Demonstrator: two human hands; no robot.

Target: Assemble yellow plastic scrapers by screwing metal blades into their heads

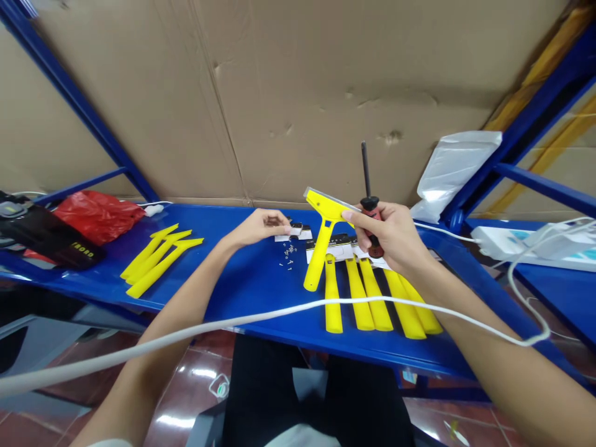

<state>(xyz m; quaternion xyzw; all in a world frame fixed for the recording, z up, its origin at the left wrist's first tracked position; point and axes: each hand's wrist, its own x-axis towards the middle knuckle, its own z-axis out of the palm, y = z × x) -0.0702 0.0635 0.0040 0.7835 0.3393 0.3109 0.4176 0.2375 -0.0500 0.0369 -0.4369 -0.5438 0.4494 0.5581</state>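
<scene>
My right hand (395, 236) is closed on two things at once. Its thumb and fingers pinch the head of a yellow scraper (319, 248), whose handle hangs down, while a screwdriver (366, 174) with a black-and-red handle stands in the palm, shaft up. My left hand (263, 227) has its fingers drawn together at the small black-and-white packets (305, 233); what they hold, if anything, cannot be made out. Loose screws (287, 254) lie just below that hand. Several yellow scrapers (333, 304) lie under my right hand, their heads on black-and-white cards (342, 248).
Three yellow handles (161, 261) rest at the left of the blue table (251, 292). Beyond them are a red plastic bag (100, 214) and a black case (65, 239). A white cable (261, 315) crosses before me. Power strips (526, 245) and a white pouch (459, 171) stand right.
</scene>
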